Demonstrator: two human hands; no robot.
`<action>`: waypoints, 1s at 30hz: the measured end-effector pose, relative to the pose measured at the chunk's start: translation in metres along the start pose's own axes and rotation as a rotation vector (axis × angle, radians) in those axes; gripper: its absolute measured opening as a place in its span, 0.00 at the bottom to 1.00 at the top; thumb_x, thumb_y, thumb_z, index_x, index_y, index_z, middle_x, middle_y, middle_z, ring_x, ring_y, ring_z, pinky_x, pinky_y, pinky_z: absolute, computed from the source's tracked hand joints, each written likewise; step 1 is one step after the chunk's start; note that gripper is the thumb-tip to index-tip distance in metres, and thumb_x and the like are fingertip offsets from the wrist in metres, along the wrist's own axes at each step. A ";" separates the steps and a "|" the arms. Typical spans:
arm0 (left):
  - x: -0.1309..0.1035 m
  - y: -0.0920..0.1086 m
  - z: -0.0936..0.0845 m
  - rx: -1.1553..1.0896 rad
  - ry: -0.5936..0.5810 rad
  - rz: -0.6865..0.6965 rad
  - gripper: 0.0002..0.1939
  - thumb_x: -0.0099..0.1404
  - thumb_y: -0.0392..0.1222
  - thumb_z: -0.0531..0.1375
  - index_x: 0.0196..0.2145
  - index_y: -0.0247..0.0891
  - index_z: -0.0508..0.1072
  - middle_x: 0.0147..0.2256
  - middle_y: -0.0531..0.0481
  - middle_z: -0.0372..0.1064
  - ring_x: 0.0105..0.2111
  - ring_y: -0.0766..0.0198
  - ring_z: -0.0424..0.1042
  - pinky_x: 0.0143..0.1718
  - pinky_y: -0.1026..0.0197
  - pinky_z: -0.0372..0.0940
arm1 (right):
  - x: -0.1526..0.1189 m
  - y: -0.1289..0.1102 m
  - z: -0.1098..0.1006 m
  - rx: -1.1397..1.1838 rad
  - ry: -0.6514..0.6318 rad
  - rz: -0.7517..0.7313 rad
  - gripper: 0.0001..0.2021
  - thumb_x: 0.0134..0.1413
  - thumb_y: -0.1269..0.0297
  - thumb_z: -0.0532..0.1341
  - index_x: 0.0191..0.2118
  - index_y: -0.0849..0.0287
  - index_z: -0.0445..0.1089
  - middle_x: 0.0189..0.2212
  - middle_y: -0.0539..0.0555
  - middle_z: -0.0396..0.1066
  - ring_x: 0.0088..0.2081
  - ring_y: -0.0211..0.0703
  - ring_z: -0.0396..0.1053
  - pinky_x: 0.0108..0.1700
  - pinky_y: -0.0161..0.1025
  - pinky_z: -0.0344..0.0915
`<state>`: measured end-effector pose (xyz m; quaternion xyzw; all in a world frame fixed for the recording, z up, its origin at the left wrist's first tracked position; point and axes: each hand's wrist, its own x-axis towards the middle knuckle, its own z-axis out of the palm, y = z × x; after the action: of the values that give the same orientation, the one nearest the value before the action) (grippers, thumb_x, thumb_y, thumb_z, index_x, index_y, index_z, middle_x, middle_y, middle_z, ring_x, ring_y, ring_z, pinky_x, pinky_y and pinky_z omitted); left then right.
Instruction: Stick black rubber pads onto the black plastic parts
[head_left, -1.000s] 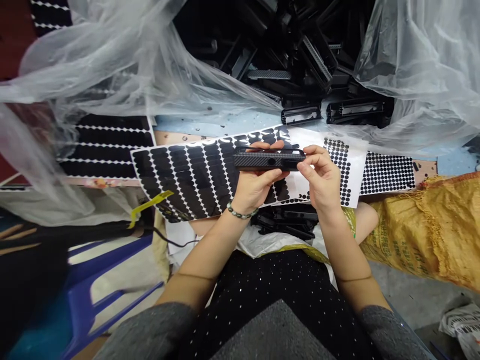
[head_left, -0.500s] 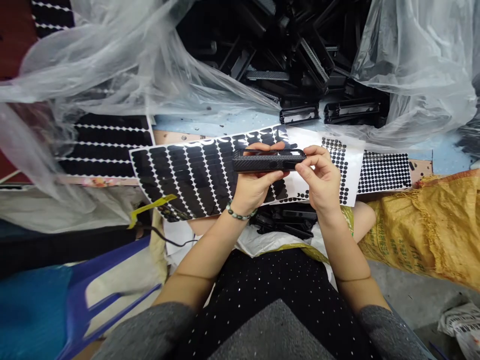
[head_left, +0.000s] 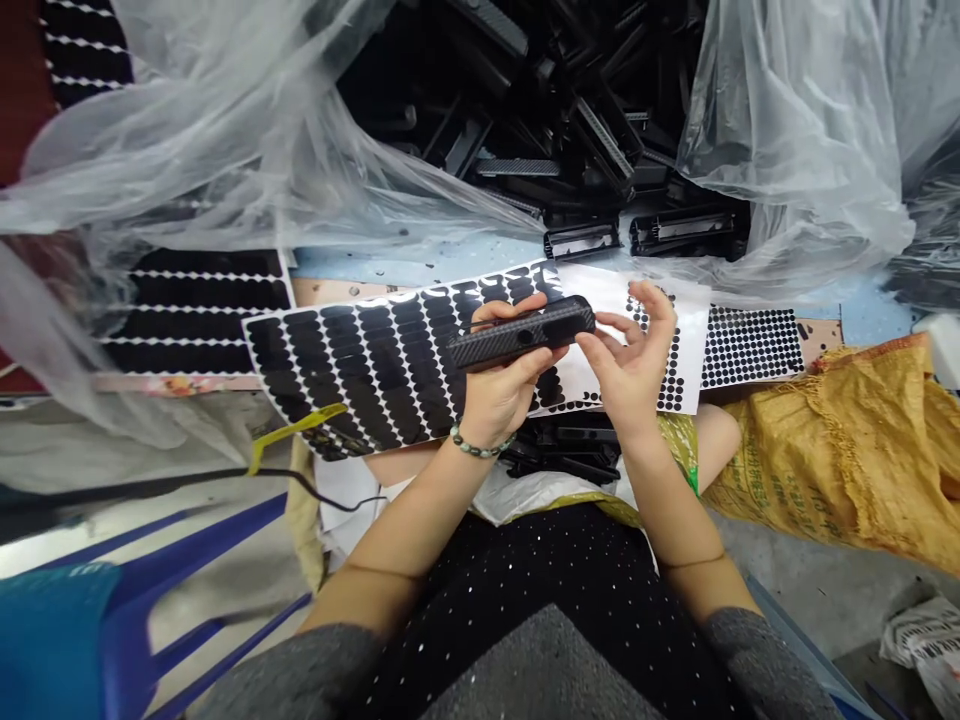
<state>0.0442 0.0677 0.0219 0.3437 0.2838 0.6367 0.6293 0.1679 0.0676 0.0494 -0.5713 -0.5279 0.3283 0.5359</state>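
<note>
My left hand (head_left: 496,400) is wrapped round a long black plastic part (head_left: 487,347) with a carbon-fibre pattern and rounded ends. A smooth dark patch and a small round mark show on its upward side. Just by the part's right end is my right hand (head_left: 634,375), its fingers spread and the index finger raised; whether the thumb touches the part is hard to tell. Beneath both hands lie a sheet of long black stickers (head_left: 360,365) and a white sheet of round black stickers (head_left: 675,350).
A heap of similar black parts (head_left: 525,165) fills the back, between clear plastic bags (head_left: 247,130). More black parts (head_left: 570,450) lie in my lap. Another dot sheet (head_left: 750,345) is to the right, beside a yellow woven sack (head_left: 832,450). A blue chair (head_left: 127,610) stands at left.
The black part has tilted, its right end now higher, and rolled so its patterned face shows more. My right hand has loosened from its right end, with the fingers spreading.
</note>
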 end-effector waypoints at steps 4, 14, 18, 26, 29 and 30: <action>-0.001 -0.004 -0.003 0.158 -0.069 0.117 0.21 0.60 0.41 0.68 0.47 0.52 0.65 0.53 0.56 0.68 0.52 0.62 0.72 0.50 0.58 0.72 | 0.006 0.010 -0.001 0.208 -0.157 0.141 0.24 0.51 0.49 0.66 0.53 0.47 0.67 0.47 0.52 0.74 0.48 0.44 0.73 0.51 0.46 0.75; 0.116 -0.043 -0.015 1.297 -0.382 0.257 0.18 0.65 0.33 0.54 0.51 0.38 0.70 0.53 0.40 0.71 0.57 0.49 0.66 0.61 0.43 0.58 | 0.017 0.034 -0.068 -0.275 -0.194 0.220 0.11 0.56 0.57 0.59 0.40 0.53 0.76 0.38 0.53 0.76 0.35 0.43 0.73 0.42 0.46 0.72; 0.152 -0.063 -0.001 1.519 -0.324 0.130 0.09 0.62 0.32 0.55 0.37 0.37 0.74 0.43 0.39 0.74 0.55 0.42 0.66 0.62 0.33 0.51 | 0.043 0.055 -0.070 -0.616 -0.085 0.211 0.05 0.53 0.69 0.57 0.31 0.57 0.70 0.35 0.55 0.72 0.36 0.45 0.70 0.48 0.48 0.68; 0.099 -0.017 -0.001 0.743 -0.087 0.102 0.08 0.67 0.48 0.55 0.39 0.42 0.65 0.46 0.45 0.69 0.54 0.55 0.69 0.53 0.50 0.68 | 0.078 0.080 -0.048 -0.808 -0.186 0.252 0.06 0.50 0.74 0.57 0.30 0.55 0.62 0.36 0.58 0.68 0.43 0.52 0.66 0.51 0.53 0.64; 0.061 -0.010 0.005 0.381 -0.001 -0.253 0.09 0.68 0.50 0.53 0.38 0.42 0.62 0.40 0.50 0.69 0.43 0.61 0.76 0.37 0.60 0.72 | 0.074 0.078 -0.046 -0.700 -0.176 0.250 0.08 0.50 0.74 0.57 0.28 0.54 0.59 0.33 0.54 0.66 0.39 0.48 0.65 0.50 0.51 0.65; 0.051 -0.011 0.006 0.282 0.012 -0.341 0.09 0.67 0.49 0.53 0.38 0.42 0.62 0.39 0.50 0.70 0.41 0.63 0.76 0.34 0.63 0.72 | 0.071 0.075 -0.044 -0.602 -0.158 0.245 0.07 0.50 0.73 0.58 0.28 0.54 0.59 0.31 0.52 0.66 0.37 0.45 0.66 0.49 0.49 0.66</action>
<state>0.0571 0.1185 0.0212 0.3714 0.4277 0.4773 0.6718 0.2442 0.1331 0.0002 -0.7360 -0.5686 0.2627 0.2570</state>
